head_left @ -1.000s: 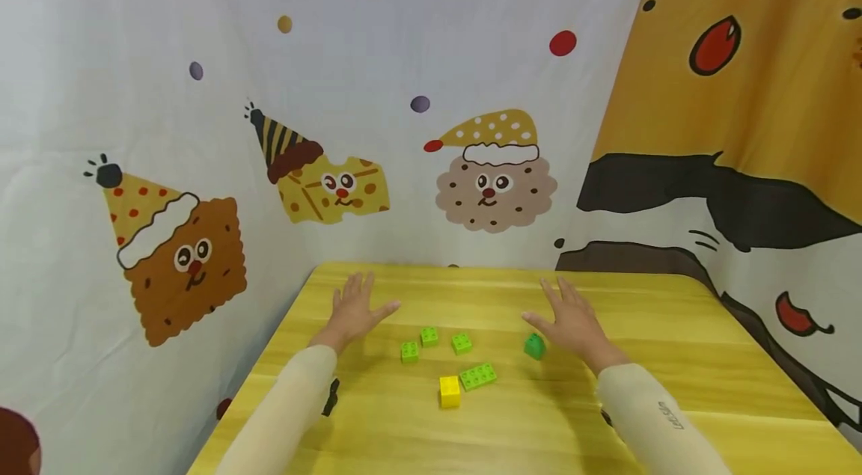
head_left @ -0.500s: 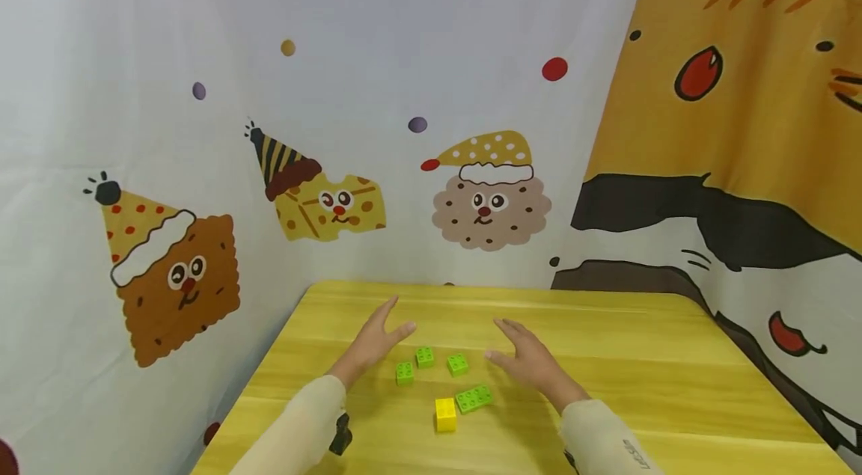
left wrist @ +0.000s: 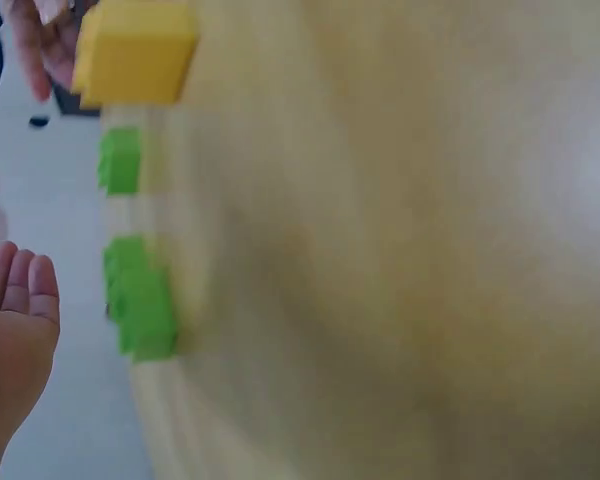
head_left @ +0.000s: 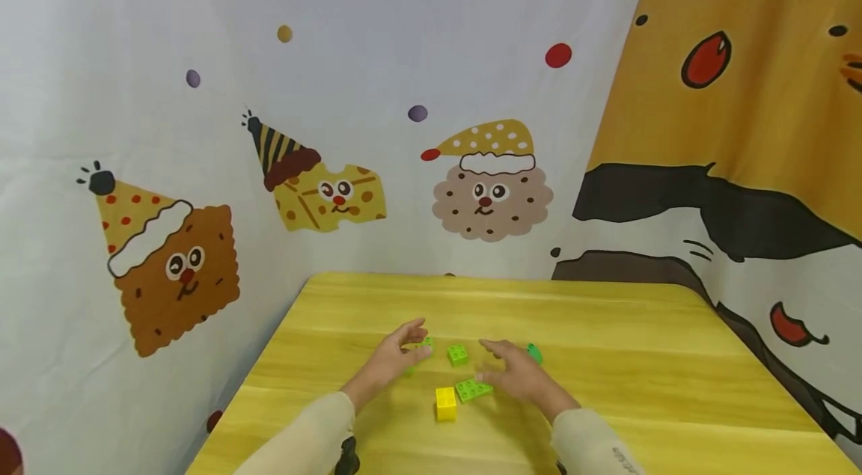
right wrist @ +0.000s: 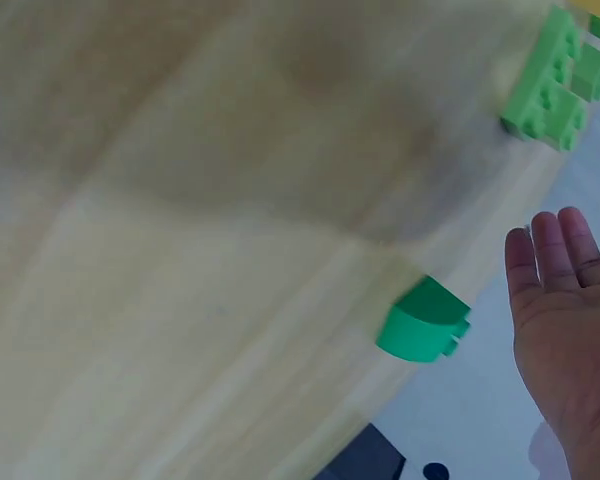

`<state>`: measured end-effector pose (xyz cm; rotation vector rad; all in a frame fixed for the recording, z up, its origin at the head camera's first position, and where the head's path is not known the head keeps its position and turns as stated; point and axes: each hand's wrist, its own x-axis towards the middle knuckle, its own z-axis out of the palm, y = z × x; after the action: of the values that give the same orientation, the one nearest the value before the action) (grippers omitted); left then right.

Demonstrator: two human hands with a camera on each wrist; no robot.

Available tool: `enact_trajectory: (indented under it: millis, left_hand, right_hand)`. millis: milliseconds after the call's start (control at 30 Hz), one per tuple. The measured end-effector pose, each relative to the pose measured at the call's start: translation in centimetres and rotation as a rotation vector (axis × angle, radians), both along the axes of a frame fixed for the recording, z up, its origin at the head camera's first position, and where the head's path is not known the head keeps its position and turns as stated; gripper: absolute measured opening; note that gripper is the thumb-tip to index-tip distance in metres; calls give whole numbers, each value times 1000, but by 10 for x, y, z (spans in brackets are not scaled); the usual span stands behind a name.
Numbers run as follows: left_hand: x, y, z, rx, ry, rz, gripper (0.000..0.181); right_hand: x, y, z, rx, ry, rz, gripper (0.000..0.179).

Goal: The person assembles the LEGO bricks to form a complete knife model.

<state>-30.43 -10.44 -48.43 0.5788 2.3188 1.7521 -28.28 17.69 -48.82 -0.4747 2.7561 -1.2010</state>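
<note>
My left hand [head_left: 393, 355] hovers over the left of the brick group, fingers loosely bent and holding nothing. It partly covers two small lime-green bricks [head_left: 409, 371]. Opposite it, my right hand [head_left: 515, 372] hangs beside the long lime-green brick [head_left: 471, 390], covering its right end from the head camera. Between the hands lie another small lime-green brick [head_left: 458, 354] and a yellow brick [head_left: 446, 403]. A dark green brick with a curved side [right wrist: 425, 322] is just beyond the right hand. In the right wrist view the palm [right wrist: 570, 350] shows bare with its fingers extended.
The bricks lie on a yellow wood-grain table [head_left: 640, 385]. Behind its far edge hangs a white cloth [head_left: 364, 71] printed with cartoon food figures, which also runs along the left side.
Both hands have come inward and nearer each other over the bricks. The dark green brick, hidden half a second ago, shows again past the right hand. The bricks appear unmoved.
</note>
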Motion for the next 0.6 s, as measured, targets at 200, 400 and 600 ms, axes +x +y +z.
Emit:
enact_trajectory:
  millis: [200, 400, 600]
  left_hand:
    - [20, 4, -18, 20, -38, -52, 66]
    - [34, 1, -35, 22, -126, -94, 66]
    - [33, 9, -48, -61, -107, -103, 58]
  right_hand:
    - [2, -1, -15, 29, -9, 58, 69]
    - [0, -1, -26, 92, 54, 102, 63]
    - [-2, 2, -34, 185, 133, 91, 44]
